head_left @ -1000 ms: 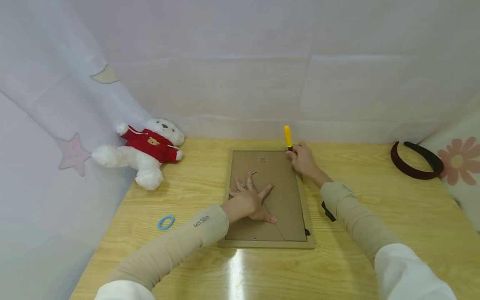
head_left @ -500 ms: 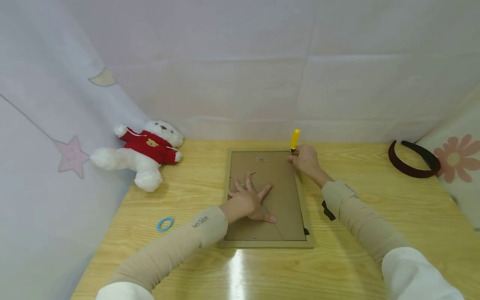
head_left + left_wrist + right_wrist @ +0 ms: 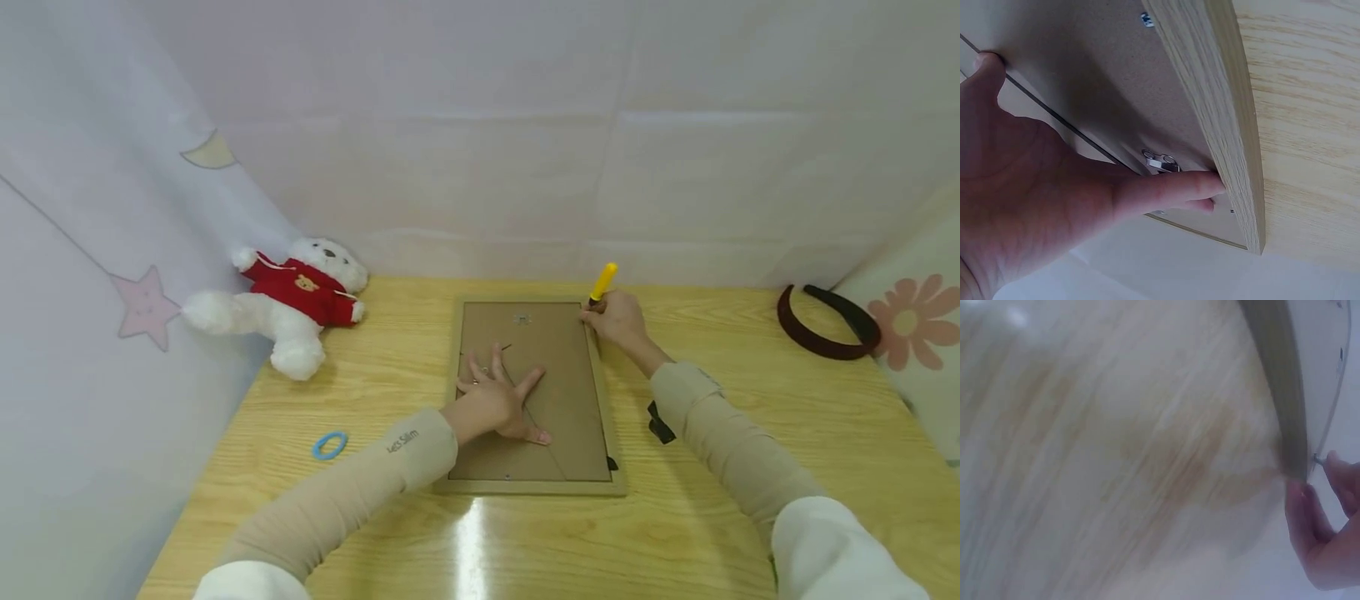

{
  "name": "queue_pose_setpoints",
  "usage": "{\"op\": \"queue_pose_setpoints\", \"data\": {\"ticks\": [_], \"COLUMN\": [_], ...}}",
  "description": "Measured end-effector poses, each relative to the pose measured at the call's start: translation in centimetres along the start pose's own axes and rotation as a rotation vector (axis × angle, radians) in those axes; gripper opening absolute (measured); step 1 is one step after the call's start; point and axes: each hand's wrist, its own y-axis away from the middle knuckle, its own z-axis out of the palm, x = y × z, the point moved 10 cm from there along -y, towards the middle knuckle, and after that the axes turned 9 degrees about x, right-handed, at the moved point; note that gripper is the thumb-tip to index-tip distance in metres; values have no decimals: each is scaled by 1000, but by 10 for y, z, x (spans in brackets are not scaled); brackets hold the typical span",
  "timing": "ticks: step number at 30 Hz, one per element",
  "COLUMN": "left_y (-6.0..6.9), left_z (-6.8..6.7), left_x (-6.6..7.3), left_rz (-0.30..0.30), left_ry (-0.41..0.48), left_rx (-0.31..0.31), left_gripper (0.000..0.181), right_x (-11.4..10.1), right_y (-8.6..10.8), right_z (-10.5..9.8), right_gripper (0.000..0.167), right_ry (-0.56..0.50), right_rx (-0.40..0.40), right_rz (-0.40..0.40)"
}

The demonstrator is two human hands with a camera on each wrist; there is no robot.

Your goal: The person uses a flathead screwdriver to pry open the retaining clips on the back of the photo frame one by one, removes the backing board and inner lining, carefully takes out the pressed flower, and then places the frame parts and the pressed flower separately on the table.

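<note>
A wooden picture frame [image 3: 576,392] lies face down on the table, its brown backing board upward. My left hand [image 3: 498,406] rests on the board with fingers spread; in the left wrist view its fingertips reach the frame's raised wooden edge [image 3: 1210,94], near a small metal hanger [image 3: 1161,161]. At the far right corner, my right hand [image 3: 621,321] pinches a screwdriver [image 3: 603,282] with a yellow and black handle, leaning to the right. The right wrist view shows its thin metal tip [image 3: 1316,459] at the inner edge of the frame, partly hidden by fingers.
A white teddy bear [image 3: 300,292] in a red hoodie lies at the back left. A blue ring [image 3: 330,445] is on the table [image 3: 375,533] at the left. A dark headband [image 3: 821,337] sits at the far right. Curtains hang behind.
The yellow handle has swung from nearly upright to leaning right, and my right hand has shifted slightly right with it. My left hand and the picture frame stay in place.
</note>
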Motion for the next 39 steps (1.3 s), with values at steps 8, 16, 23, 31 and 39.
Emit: {"op": "queue_pose_setpoints", "data": {"ticks": [8,16,23,31,39], "left_y": [-1,4,29,49,50], "left_z": [-1,-2,-1,5,18], "left_x": [2,6,4,-7,-19], "left_rz": [5,107,147,160,112], "left_ry": [-17,-34,-57,-102,-93], "left_rx": [-8,158,314,373,390], "left_gripper": [109,105,93,83,91], "right_x": [-45,-75,-75,-100,-101], "right_y": [18,44,51,70,88], "right_z": [17,43,43,46,64], "right_gripper": [25,45,29,29,30], "right_ry": [-354,-632,-661,-782,-726], "right_rx": [-140,-334,-297,-443,-542], "right_rz": [-129,-115,-68,-215,-184]}}
